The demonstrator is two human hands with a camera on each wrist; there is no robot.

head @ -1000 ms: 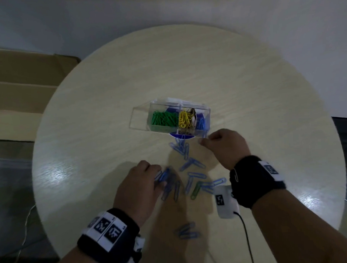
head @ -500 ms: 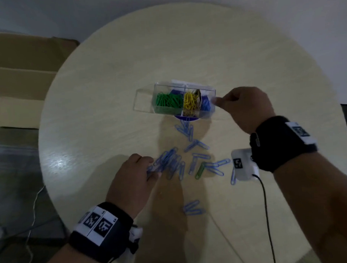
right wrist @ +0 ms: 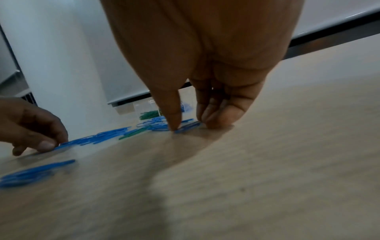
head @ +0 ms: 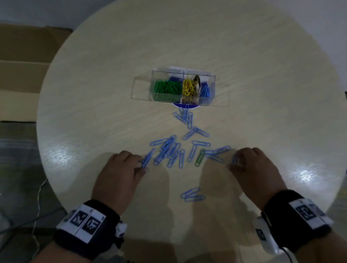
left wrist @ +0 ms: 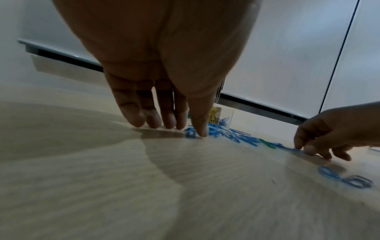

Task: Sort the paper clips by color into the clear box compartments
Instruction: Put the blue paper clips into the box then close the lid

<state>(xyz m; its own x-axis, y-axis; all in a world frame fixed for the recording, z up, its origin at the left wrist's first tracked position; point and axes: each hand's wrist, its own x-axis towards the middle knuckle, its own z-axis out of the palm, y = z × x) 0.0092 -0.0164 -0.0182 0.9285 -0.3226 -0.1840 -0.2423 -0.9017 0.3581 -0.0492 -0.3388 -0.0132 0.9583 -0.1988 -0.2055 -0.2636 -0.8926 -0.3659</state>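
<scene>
Both hands pinched blue wire paper clips (head: 148, 160) low in frame; the lone green clip (head: 199, 157), lengthwise up-frame, lay nearer the right hand (head: 251, 167) than the left hand (head: 119, 177).

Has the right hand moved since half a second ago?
Yes. The right hand has come back from beside the clear box toward the person, down to the loose blue clips.

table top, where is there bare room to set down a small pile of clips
The table is bare left of the clear box, also behind it and to its right. The strip from the box down to both hands is crowded with loose blue clips, one green clip and a blue pair nearer you.
</scene>
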